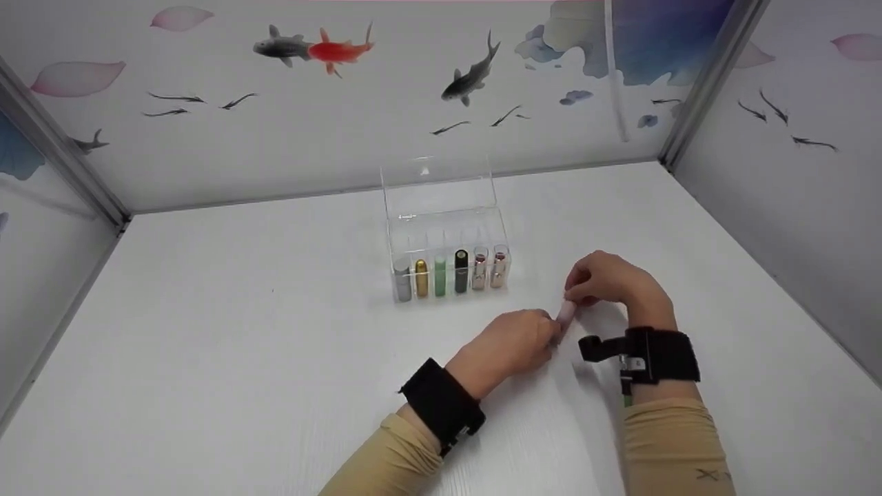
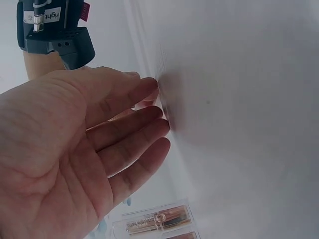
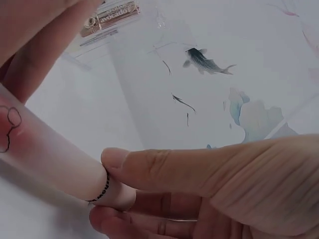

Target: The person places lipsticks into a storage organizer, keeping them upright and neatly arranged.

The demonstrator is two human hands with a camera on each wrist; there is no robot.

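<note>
A pale pink lipstick tube (image 3: 55, 149) with a black line drawing and small lettering near one end spans the gap between my two hands. My right hand (image 1: 606, 279) pinches its far end between thumb and fingers. At the near end, my left hand (image 1: 513, 341) holds the tube, its fingertips mostly hidden in the head view. The left palm faces its wrist camera, and the outer fingers are gently bent with their tips close to the table. To the left stands a clear plastic box (image 1: 451, 217), lid raised, holding several lipsticks (image 1: 461, 272) in a row of slots.
The white table (image 1: 241, 358) is bounded by a back panel (image 1: 331, 131) printed with fish and petals, and by side panels. Dark straps with cameras (image 1: 661, 355) circle both wrists. The box stands near the back, left of my right hand.
</note>
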